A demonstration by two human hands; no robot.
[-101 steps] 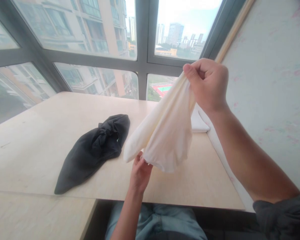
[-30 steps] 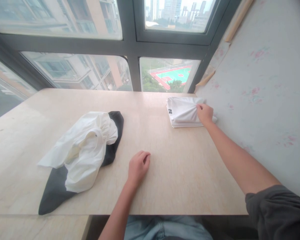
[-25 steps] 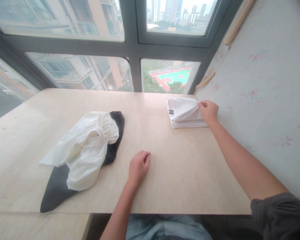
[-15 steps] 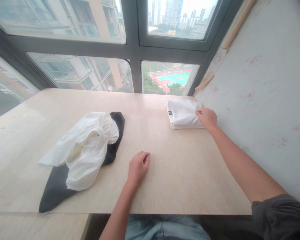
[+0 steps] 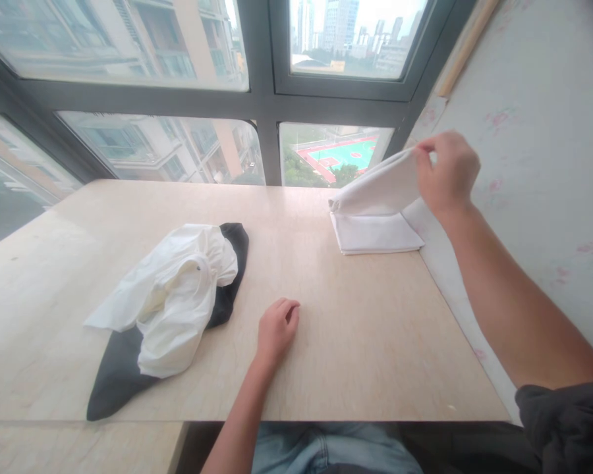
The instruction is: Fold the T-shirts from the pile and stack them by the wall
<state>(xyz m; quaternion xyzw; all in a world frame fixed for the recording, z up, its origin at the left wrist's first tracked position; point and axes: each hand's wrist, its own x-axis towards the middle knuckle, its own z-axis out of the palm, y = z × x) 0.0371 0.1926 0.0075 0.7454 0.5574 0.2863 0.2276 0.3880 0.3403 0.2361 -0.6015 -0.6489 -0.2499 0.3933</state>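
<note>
My right hand (image 5: 447,172) is closed in a pinch on the right edge of a folded white shirt (image 5: 378,184), lifting that side into the air. The shirt's left end stays low, touching another white folded layer (image 5: 380,234) that lies flat on the tabletop by the wall. Whether the two are separate pieces I cannot tell. My left hand (image 5: 277,329) rests on the tabletop with its fingers curled in and nothing seen in them. To its left lies a crumpled white T-shirt (image 5: 178,329), neckline facing up, on top of a black garment (image 5: 116,375).
The pale tabletop (image 5: 356,342) runs up to grey-framed windows (image 5: 261,99) at the back. A flower-patterned wall (image 5: 538,217) bounds the right side. The table's front edge is close to my lap in jeans (image 5: 321,447).
My right hand has risen with the folded shirt's right edge, tilting it up off the layer below. My left hand and the crumpled clothes have stayed in place.
</note>
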